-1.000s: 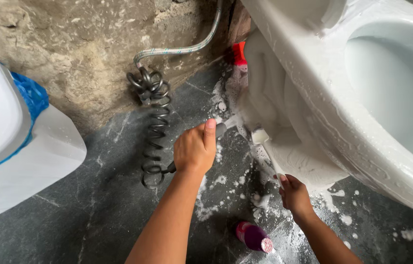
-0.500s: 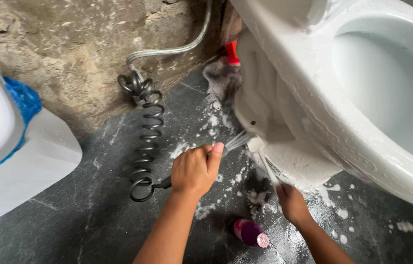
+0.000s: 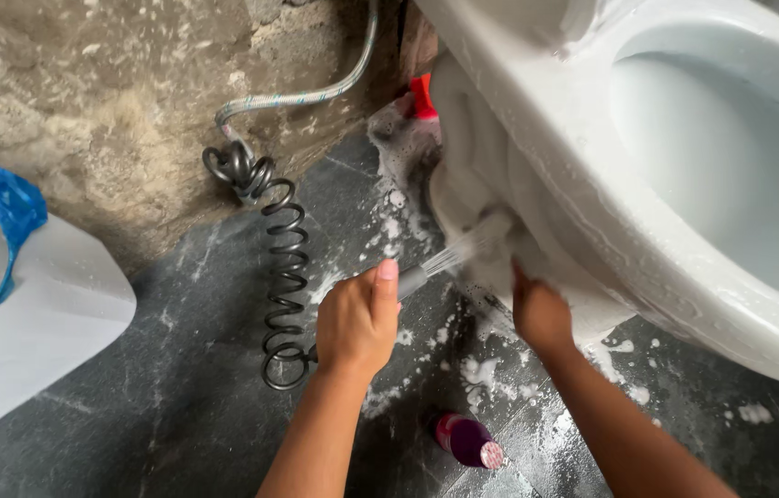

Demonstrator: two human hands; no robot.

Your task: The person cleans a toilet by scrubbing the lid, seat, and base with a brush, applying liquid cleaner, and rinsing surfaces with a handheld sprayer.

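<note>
- The left hand [image 3: 355, 323] is wrapped tight round a dark spray handle [image 3: 411, 277], thumb laid along the top; water jets from its tip in a thin fan towards the base of the white toilet [image 3: 537, 138].
- The right hand [image 3: 540, 312] is pushed up against the soapy side of the toilet's pedestal, just under the bowl's overhang. Its fingers are tucked out of sight there, so I cannot tell whether it is gripping anything or simply pressing flat.
- One black coiled hose [image 3: 281, 277] trails from the handle back across the floor, looping to the foot of the wall, where it meets one braided silver hose [image 3: 297, 95] climbing up the rough stone wall [image 3: 113, 120].
- One purple bottle [image 3: 463, 440] lies on its side on the floor between the two forearms, near the wrists but touching neither.
- Something red [image 3: 422, 95] pokes out behind the pedestal, half hidden by foam; what it is I cannot make out.
- One white bin with a blue liner [image 3: 30, 286] sits at the left, well apart from the hands.
- The dark stone floor [image 3: 177, 406] is wet and flecked with white suds, thickest around the toilet's foot.
- The bowl's rim overhangs the right hand and blocks the view of its fingers.
</note>
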